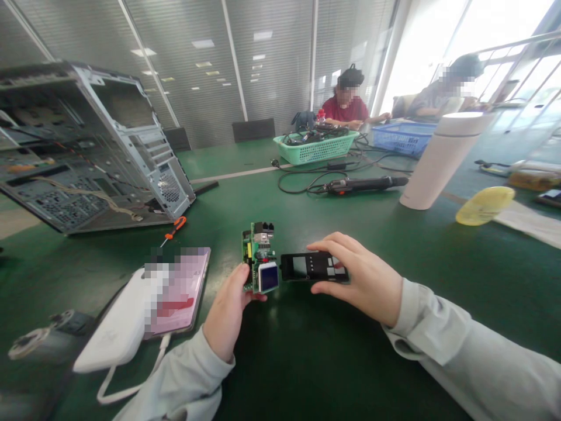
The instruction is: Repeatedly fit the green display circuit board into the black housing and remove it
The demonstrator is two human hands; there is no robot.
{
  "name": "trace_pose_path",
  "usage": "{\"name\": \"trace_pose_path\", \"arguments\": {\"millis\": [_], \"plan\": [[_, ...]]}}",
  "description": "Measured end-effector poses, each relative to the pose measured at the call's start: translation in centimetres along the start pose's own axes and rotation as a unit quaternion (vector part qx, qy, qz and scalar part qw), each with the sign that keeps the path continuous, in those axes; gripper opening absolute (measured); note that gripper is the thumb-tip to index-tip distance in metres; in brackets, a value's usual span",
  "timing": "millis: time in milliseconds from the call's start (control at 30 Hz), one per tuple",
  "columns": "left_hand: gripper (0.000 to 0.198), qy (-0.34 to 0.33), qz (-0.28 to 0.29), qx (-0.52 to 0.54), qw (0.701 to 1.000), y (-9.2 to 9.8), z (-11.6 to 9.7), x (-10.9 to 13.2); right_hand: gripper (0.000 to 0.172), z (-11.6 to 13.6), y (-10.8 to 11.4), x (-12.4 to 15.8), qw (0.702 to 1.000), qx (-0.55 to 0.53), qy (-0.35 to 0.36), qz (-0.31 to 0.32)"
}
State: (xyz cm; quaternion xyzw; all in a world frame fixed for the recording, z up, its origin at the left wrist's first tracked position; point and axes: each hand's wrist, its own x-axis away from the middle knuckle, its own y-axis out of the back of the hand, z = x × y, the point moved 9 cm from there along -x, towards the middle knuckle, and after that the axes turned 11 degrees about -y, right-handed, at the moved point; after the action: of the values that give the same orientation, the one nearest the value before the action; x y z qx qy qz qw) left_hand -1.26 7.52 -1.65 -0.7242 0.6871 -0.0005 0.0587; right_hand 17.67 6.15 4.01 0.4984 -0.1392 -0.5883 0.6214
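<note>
My left hand [233, 305] grips a green circuit board assembly [262, 254] by its lower left edge. The board stands roughly upright and carries a small dark square screen in a white frame, with black connectors at the top. In my right hand [357, 273] is a black rectangular plastic casing [309, 266], held between thumb and fingers by its right end. Several openings and a row of small holes show on the casing's face. Board and casing are side by side, with a narrow gap between them. My palm hides the casing's right end.
An open computer case [144, 158] stands at left, with an orange-handled screwdriver [176, 228] beside it. Nearer lie a phone [186, 292] and white power bank [116, 327]. Beyond my hands are a black electric screwdriver [363, 185], green basket [318, 151] and pale tumbler [438, 164]. Two people sit beyond.
</note>
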Motion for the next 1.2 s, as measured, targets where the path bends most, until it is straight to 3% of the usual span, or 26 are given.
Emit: {"name": "trace_pose_path", "arguments": {"millis": [67,167,267,367,433,533,633,733,833,900,967,1067,1133,1200], "plan": [[0.037,0.067,0.031,0.072,0.995,-1.1,1.1,0.3,0.044,-0.1,-0.1,0.0,1.0,-0.007,0.0,0.005],[0.035,0.086,0.078,0.122,0.986,-2.2,0.9,0.9,0.032,-0.8,0.2,-0.3,0.999,-0.018,-0.032,-0.007],[0.037,0.092,0.089,0.137,0.982,-2.3,0.8,1.2,0.035,-2.9,0.6,-0.7,0.99,-0.045,-0.132,-0.015],[0.037,0.094,0.087,0.15,0.98,-2.3,1.0,1.0,0.045,-4.7,-0.4,-0.8,0.958,-0.127,-0.252,0.052],[0.037,0.099,0.083,0.156,0.979,-2.3,1.2,0.9,0.049,-5.3,-2.2,0.0,0.899,-0.23,-0.349,0.134],[0.038,0.108,0.076,0.156,0.979,-2.2,1.4,0.8,0.054,-4.1,-5.3,2.1,0.738,-0.42,-0.465,0.249],[0.037,0.11,0.079,0.157,0.978,-2.1,1.3,0.9,0.061,-1.1,-6.9,3.2,0.607,-0.553,-0.456,0.343],[0.036,0.108,0.082,0.157,0.978,-2.1,1.2,1.0,0.062,0.7,-7.2,3.4,0.538,-0.616,-0.42,0.394],[0.036,0.109,0.079,0.155,0.979,-2.1,1.1,0.9,0.06,1.3,-7.1,3.3,0.507,-0.652,-0.393,0.406],[0.036,0.112,0.077,0.155,0.979,-2.1,1.1,0.9,0.054,1.2,-6.9,3.0,0.527,-0.661,-0.362,0.392],[0.036,0.114,0.075,0.156,0.978,-2.1,1.1,0.8,0.048,0.5,-6.4,2.3,0.595,-0.651,-0.323,0.343],[0.035,0.11,0.079,0.155,0.978,-2.1,1.1,0.8,0.059,-1.3,-4.4,0.7,0.758,-0.563,-0.254,0.208],[0.035,0.105,0.084,0.156,0.979,-2.1,1.1,0.8,0.057,-2.3,-2.2,0.1,0.866,-0.439,-0.216,0.105],[0.035,0.101,0.086,0.157,0.979,-2.0,1.1,0.8,0.047,-2.6,0.5,-0.1,0.943,-0.282,-0.174,0.003]]}}
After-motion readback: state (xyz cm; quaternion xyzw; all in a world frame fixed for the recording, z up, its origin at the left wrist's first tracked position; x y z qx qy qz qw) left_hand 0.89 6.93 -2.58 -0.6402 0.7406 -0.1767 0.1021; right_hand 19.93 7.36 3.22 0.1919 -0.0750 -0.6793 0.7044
